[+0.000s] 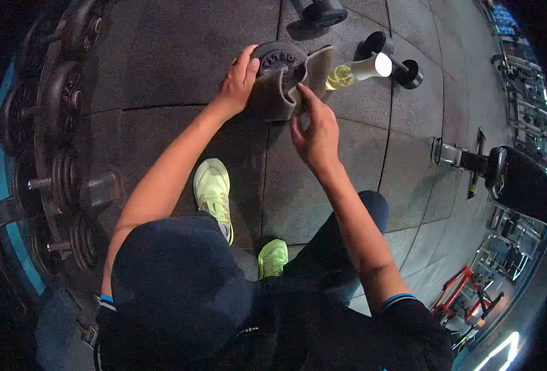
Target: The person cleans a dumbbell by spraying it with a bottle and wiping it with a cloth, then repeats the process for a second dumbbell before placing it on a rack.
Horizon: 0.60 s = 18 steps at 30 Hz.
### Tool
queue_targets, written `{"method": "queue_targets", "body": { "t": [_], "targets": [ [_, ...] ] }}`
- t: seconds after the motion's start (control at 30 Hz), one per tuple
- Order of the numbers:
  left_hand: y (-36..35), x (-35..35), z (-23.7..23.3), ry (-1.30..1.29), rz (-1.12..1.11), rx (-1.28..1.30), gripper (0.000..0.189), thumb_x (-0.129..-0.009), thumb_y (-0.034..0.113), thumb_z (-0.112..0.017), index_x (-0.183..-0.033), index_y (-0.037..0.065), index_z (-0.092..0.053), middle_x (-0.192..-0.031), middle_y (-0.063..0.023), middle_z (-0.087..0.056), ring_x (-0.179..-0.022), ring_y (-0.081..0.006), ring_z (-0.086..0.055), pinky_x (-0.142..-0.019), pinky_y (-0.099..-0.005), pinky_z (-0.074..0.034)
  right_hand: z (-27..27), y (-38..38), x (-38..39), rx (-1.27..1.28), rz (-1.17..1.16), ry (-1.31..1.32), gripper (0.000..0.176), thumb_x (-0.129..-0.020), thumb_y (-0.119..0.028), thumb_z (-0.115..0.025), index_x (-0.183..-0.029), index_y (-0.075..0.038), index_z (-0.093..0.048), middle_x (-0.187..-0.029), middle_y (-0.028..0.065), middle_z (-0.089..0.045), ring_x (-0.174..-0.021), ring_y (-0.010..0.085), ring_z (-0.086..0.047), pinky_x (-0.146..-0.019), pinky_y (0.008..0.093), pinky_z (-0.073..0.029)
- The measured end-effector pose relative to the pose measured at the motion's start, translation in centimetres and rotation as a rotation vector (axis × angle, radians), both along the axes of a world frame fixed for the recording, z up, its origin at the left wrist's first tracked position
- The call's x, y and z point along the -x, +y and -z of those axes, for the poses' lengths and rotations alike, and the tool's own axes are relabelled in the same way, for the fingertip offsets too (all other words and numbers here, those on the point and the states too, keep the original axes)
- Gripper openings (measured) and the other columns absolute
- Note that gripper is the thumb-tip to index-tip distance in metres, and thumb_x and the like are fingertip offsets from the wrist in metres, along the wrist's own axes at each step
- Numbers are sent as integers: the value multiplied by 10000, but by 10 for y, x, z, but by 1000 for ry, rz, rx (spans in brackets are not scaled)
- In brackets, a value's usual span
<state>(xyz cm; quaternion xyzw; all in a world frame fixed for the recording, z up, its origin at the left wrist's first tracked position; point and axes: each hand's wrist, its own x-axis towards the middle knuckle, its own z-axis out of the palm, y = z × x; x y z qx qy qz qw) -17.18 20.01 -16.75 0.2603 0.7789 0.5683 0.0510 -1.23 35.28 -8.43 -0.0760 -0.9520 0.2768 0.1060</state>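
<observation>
Upper centre: left hand point(239, 79) is gripping the round black metal dumbbell head point(278, 55) — steadying it, I'm judging — while right hand point(315, 133) is pinching a grey cloth point(273, 98) against it.

cloth point(281, 94) on dumbbell point(278, 57); spray bottle point(355, 72) just right; second dumbbell point(411, 73) behind bottle; rack point(57, 130) far left.

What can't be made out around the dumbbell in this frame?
Head view:
1. dumbbell: handle and lower end hidden under the grey cloth.
2. right hand: fingertips buried in the cloth.
3. left hand: palm hidden against the dumbbell.
4. bottle: one end behind the cloth; label too small.
</observation>
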Motion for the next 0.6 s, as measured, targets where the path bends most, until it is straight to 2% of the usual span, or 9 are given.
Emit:
{"method": "queue_targets", "body": {
  "t": [0.07, 0.1, 0.13, 0.2, 0.23, 0.33, 0.43, 0.53, 0.6],
  "targets": [
    [2, 0, 0, 8, -15, 16, 486, -1098, 341, -351, -1445, 10, -428, -1352, -286, -559, -1288, -455, -513, -1089, -471, -397, 2, 1, -8, 141, 97, 61, 541, -790, -38, -717, -1317, -63, -599, -1144, 194, -688, -1101, 376, -648, -990, 446, -486],
    [2, 1, 1, 13, -25, 24, 481, -1096, 333, -360, -1444, 8, -429, -1353, -290, -557, -1286, -456, -514, -1088, -472, -399, 1, -2, -11, 248, 187, 116, 419, -798, -8, -688, -1213, -68, -667, -1104, 180, -709, -1058, 343, -679, -953, 410, -519],
    [3, 2, 1, 18, -34, 33, 476, -1094, 325, -368, -1442, 7, -431, -1354, -294, -556, -1285, -457, -514, -1087, -474, -401, 0, -3, -15, 339, 246, 134, 417, -798, 5, -676, -1210, -58, -664, -1100, 175, -711, -1056, 324, -681, -952, 399, -520],
    [2, 3, 3, -41, -7, 51, 537, -1096, 411, -347, -1481, 40, -407, -1417, -265, -529, -1348, -426, -486, -1116, -447, -378, -1, -3, -21, 522, 365, 171, 413, -798, 32, -651, -1206, -37, -656, -1093, 164, -717, -1051, 286, -684, -949, 376, -522],
    [1, 3, 4, -72, 6, 61, 568, -1098, 454, -336, -1500, 57, -395, -1449, -250, -516, -1379, -411, -472, -1131, -434, -366, 3, -1, -23, 525, 349, 228, 395, -797, 51, -629, -1188, -4, -639, -1072, 157, -705, -1029, 225, -672, -939, 367, -529],
    [0, 4, 8, -32, -1, 56, 567, -1098, 455, -336, -1498, 58, -397, -1442, -247, -524, -1374, -405, -479, -1127, -431, -372, 10, 8, -24, 421, 215, 332, 431, -738, 55, -652, -1165, 12, -614, -1097, 187, -664, -1081, 304, -654, -995, 434, -497],
    [2, 5, 8, 2, -8, 2, 472, -1091, 330, -375, -1442, 20, -435, -1322, -302, -568, -1266, -471, -521, -1084, -489, -400, 0, 9, -22, -80, 5, 404, 467, -667, 61, -650, -1126, 0, -593, -1098, 199, -607, -1089, 409, -608, -1063, 501, -432],
    [2, 5, 8, -1, -25, 35, 479, -1090, 348, -371, -1444, 32, -432, -1316, -301, -572, -1262, -472, -522, -1078, -489, -402, 1, 9, -19, -109, -10, 424, 418, -738, 60, -629, -1139, -18, -543, -1064, 227, -591, -976, 414, -613, -934, 376, -485],
    [2, 5, 7, -19, -13, 17, 479, -1089, 354, -372, -1439, 34, -435, -1313, -301, -573, -1259, -472, -523, -1076, -486, -402, -4, 7, -14, -84, 18, 450, 436, -740, 46, -609, -1163, -16, -524, -1072, 223, -582, -968, 418, -606, -917, 397, -486]
  ]
}}
